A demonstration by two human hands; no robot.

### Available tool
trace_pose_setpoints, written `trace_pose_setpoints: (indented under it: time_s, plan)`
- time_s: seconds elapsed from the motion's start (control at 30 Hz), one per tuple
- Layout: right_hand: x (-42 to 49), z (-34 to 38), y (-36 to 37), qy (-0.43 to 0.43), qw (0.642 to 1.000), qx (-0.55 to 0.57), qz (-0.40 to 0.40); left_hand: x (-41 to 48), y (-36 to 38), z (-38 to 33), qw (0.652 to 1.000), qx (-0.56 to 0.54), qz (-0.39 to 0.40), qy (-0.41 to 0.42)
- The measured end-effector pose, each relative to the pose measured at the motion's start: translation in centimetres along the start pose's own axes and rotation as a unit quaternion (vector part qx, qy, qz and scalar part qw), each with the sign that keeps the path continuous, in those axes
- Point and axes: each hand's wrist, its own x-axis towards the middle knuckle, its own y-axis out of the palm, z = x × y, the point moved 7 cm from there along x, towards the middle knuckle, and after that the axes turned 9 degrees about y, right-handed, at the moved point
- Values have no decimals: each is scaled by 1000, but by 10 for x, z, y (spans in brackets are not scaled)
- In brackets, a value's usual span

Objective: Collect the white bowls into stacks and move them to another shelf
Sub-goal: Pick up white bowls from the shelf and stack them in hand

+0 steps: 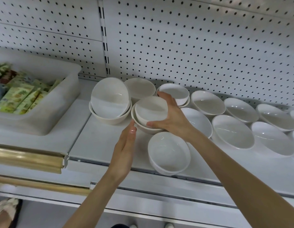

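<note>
Though askew, bowl [151, 109] mouth-up (right hand [173, 117]).

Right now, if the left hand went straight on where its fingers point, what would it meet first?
Probably the lower white ceramic bowl of the small stack held by the right hand; the left hand, fingers straight, points at its side, though depth is unclear.

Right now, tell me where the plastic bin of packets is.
Head view, far left: the plastic bin sits on the shelf, left of the nearest two-bowl stack.
</note>
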Motion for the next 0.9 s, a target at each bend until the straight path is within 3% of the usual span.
trace_pose_setpoints:
  time_s: [0.13,0.3,0.6,0.9]
  plan:
    - [-6,5,-15,-14,994,110,-27,-5,-8,-11,1000,15,-21,11]
    - [-41,24,-48,-50,980,185,-55,-12,-3,-46,995,34,-36,88]
    - [-101,17,-57,-62,987,134,-57,-29,41,-71,987,-23,29,158]
    - [-122,2,-36,-17,991,119,-57,-49,39,-49,992,6,-3,129]
